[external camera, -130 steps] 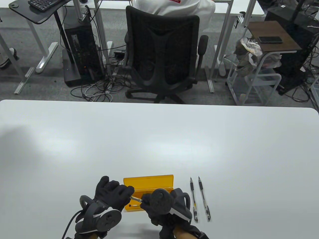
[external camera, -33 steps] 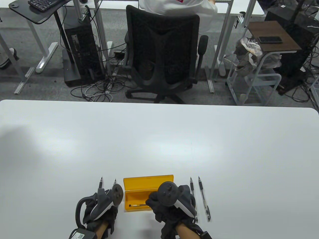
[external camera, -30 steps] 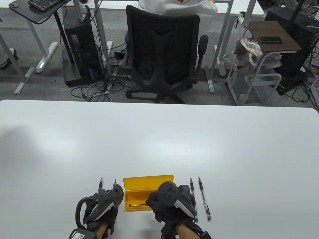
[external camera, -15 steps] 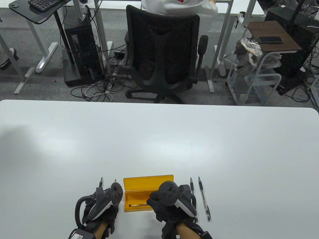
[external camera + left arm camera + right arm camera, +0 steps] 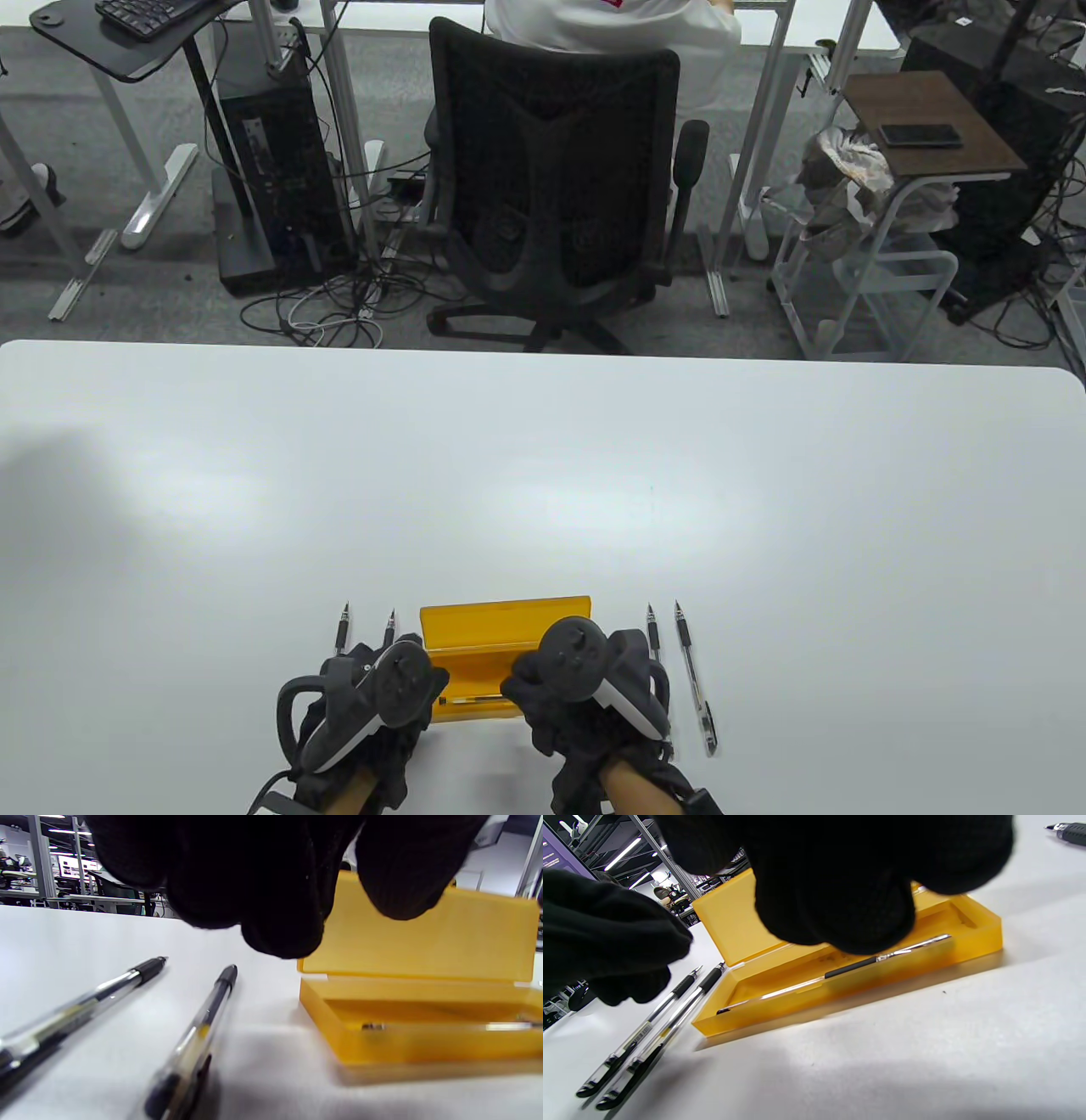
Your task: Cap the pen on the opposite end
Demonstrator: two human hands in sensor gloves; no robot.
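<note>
An open yellow pen case lies near the table's front edge. A slim black and silver pen lies in its tray; it also shows in the right wrist view and the left wrist view. My left hand is at the case's left end, its curled fingers holding nothing. My right hand hovers over the tray's right part, its fingers bunched just above the pen. Two clear pens with caps on their rear ends lie left of the case.
Two more clear pens lie parallel to the right of the case, the nearer one partly under my right hand. The white table stretches away beyond the case. An office chair stands past its far edge.
My left hand has moved right, off the two left pens, to the case's left end. My right hand has stayed over the tray. Earlier both hands held a pen above the case.
</note>
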